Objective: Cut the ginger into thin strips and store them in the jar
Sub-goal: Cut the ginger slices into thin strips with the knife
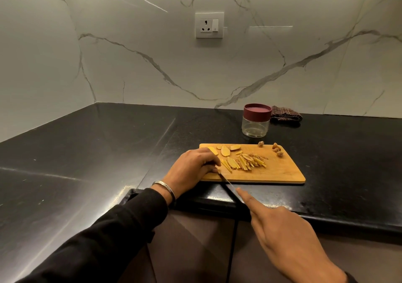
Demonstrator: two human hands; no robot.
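A wooden cutting board (282, 170) lies on the black counter. A pile of thin ginger strips (250, 161) covers its middle, with a few flat ginger slices (225, 151) behind them. My left hand (191, 167) rests on the board's left end, its curled fingertips holding down a ginger piece that is mostly hidden under them. My right hand (282, 234) grips a knife (227, 181) with the index finger stretched along the spine; the blade tip touches the board beside my left fingertips. A clear jar (256, 119) with a maroon lid on stands behind the board.
Brown ginger offcuts (277, 149) lie at the board's far right corner. A dark checked cloth (286, 114) sits against the marble wall right of the jar. A wall socket (209, 25) is above. The counter edge (282, 208) runs below the board.
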